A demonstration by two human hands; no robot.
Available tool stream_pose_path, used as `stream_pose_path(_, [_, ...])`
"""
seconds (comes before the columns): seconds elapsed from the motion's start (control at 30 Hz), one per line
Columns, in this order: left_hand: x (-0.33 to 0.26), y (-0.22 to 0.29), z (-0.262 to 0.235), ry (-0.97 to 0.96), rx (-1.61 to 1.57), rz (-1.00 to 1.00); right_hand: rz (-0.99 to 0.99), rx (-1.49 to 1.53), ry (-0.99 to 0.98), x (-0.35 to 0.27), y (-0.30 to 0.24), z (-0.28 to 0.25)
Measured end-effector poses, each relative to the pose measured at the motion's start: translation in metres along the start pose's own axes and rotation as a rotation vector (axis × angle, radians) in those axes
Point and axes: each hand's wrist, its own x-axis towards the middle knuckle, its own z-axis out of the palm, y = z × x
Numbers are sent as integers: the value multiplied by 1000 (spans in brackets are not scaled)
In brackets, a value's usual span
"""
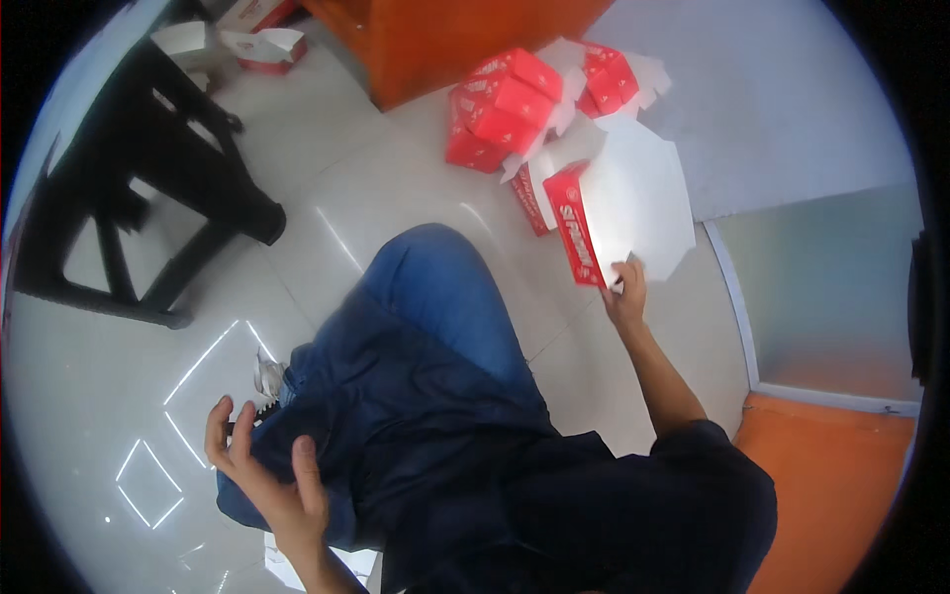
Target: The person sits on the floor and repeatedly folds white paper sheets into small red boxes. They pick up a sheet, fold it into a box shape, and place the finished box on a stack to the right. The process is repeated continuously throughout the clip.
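My right hand [626, 289] reaches forward and grips the near corner of a red and white cardboard box [618, 208] whose white flaps stand open, on the floor to the right of my knee. My left hand [259, 473] hovers over my left leg in blue jeans [435, 327] with fingers spread and nothing in it. Behind the held box lies a heap of several folded red boxes [500, 109] and another red box [609, 77] with white flaps.
A black stool [148, 188] stands on the pale tiled floor at the left. An orange cabinet [445, 40] is at the back, a grey wall panel [772, 99] at the right. More red and white boxes [262, 45] lie at top left. White card [346, 564] lies under me.
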Motion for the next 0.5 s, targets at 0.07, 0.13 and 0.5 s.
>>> stream_pose_path(0.07, [-8,-19,-9,14,90,-32,247,-53,-125,-3,39,31])
stream_pose_path(0.13, [-20,-33,-23,51,197,-57,257,-88,-157,22,49,56])
stream_pose_path(0.5, [-339,-230,-7,458,74,-946,364,165,-122,25,-4,92])
